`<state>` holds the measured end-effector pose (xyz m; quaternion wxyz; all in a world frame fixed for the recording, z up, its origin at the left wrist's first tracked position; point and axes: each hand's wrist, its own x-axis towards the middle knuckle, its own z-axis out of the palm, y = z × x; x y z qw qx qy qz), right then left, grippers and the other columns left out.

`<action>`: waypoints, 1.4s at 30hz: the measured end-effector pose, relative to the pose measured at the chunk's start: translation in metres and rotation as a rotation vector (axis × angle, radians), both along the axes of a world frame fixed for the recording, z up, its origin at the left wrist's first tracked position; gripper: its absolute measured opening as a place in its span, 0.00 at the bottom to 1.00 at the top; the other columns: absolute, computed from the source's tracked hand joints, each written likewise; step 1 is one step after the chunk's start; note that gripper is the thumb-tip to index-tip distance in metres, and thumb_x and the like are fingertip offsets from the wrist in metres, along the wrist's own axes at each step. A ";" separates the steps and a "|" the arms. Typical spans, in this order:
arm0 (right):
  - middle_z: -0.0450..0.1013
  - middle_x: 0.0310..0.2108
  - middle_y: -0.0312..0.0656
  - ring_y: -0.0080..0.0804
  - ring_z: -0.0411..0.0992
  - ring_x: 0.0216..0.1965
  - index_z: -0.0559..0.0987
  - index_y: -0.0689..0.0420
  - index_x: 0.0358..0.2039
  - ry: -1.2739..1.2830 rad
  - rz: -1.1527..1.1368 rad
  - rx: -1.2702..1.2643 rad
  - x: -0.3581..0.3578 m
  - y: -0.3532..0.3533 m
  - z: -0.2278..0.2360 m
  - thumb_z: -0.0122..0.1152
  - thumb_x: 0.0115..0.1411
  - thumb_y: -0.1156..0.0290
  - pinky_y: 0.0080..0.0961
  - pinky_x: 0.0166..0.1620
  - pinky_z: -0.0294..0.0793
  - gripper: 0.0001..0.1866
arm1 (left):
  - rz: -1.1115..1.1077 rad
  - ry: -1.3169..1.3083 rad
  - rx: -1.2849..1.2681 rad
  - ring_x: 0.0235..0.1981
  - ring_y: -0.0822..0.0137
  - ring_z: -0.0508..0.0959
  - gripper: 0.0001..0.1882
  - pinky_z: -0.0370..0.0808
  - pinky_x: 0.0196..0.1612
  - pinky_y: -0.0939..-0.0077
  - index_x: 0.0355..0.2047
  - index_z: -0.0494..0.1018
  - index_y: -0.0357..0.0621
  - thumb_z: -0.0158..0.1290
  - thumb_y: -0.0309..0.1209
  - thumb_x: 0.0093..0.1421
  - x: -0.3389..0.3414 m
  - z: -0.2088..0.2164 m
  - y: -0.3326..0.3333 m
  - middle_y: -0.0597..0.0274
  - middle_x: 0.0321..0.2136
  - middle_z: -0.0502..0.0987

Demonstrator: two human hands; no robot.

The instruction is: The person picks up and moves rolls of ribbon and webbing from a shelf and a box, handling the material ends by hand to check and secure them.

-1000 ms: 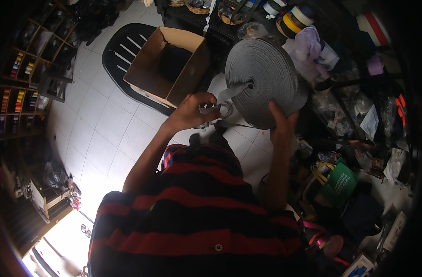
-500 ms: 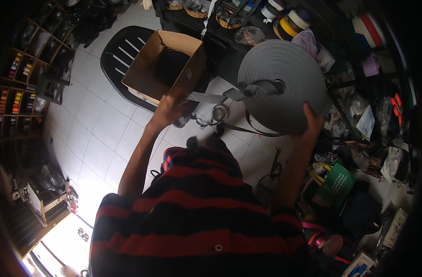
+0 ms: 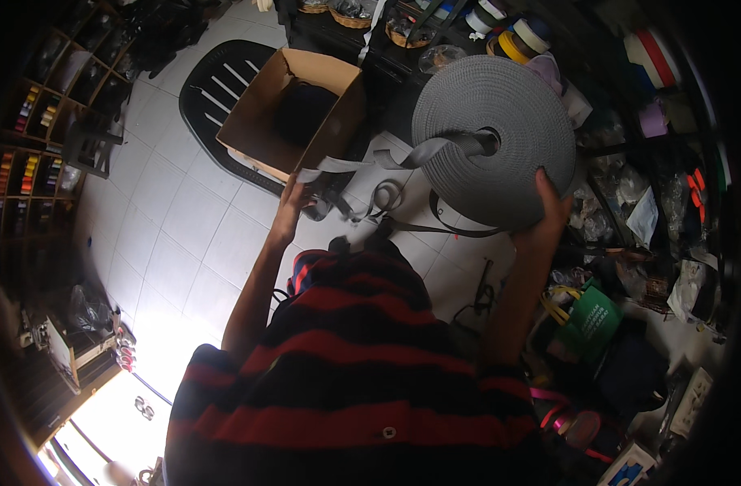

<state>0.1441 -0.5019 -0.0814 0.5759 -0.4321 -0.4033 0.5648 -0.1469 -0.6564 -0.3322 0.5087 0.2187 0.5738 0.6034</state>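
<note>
A big roll of grey webbing (image 3: 516, 105) is held up on its side at the right, its flat coiled face toward me. My right hand (image 3: 551, 206) grips its lower right rim, thumb on the face. From the roll's centre a loose, twisted webbing strap (image 3: 346, 165) runs left to my left hand (image 3: 291, 206). The fingers there are closed about the strap's end, beside the near corner of an open cardboard box (image 3: 338, 121). Inside the box lies a dark round thing (image 3: 302, 113). More loose grey strap (image 3: 387, 194) hangs in curls below.
The box rests on a black slatted chair (image 3: 200, 105). Shelves with thread spools (image 3: 26, 174) stand far left. Baskets (image 3: 407, 34) and ribbon rolls (image 3: 512, 47) line the back shelf. A green bag (image 3: 589, 316) and bagged goods crowd the right. White tiles (image 3: 168, 219) cover the floor.
My left hand has drawn back a little toward me with the strap end, which now shows above the fingers. The roll has shifted slightly up and left with my right hand on it.
</note>
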 end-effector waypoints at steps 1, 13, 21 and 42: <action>0.60 0.56 0.48 0.41 0.61 0.57 0.58 0.63 0.61 -0.002 0.008 0.001 -0.008 -0.002 0.006 0.64 0.51 0.73 0.38 0.58 0.61 0.38 | 0.017 -0.099 0.047 0.56 0.56 0.66 0.39 0.65 0.54 0.60 0.63 0.53 0.40 0.37 0.59 0.63 0.000 -0.002 0.001 0.51 0.60 0.59; 0.64 0.53 0.49 0.40 0.62 0.55 0.63 0.63 0.57 -0.030 0.145 0.021 -0.061 0.012 0.021 0.64 0.50 0.73 0.39 0.57 0.61 0.34 | 0.136 -0.402 0.287 0.43 0.61 0.70 0.39 0.66 0.47 0.58 0.59 0.56 0.48 0.39 0.65 0.59 -0.016 0.001 -0.015 0.57 0.49 0.68; 0.65 0.54 0.52 0.41 0.64 0.55 0.62 0.69 0.58 -0.672 0.576 0.184 -0.058 0.094 -0.026 0.67 0.49 0.66 0.33 0.60 0.57 0.39 | 0.021 -0.316 0.206 0.24 0.74 0.66 0.14 0.66 0.29 0.79 0.51 0.62 0.45 0.42 0.28 0.66 -0.012 0.091 -0.010 0.64 0.30 0.66; 0.66 0.53 0.56 0.41 0.64 0.56 0.64 0.69 0.55 -0.834 1.777 -0.159 -0.322 0.246 -0.373 0.75 0.40 0.58 0.28 0.58 0.60 0.46 | 0.687 -0.225 -0.157 0.29 0.73 0.74 0.13 0.72 0.32 0.78 0.45 0.68 0.39 0.47 0.33 0.64 -0.045 -0.031 0.061 0.62 0.35 0.72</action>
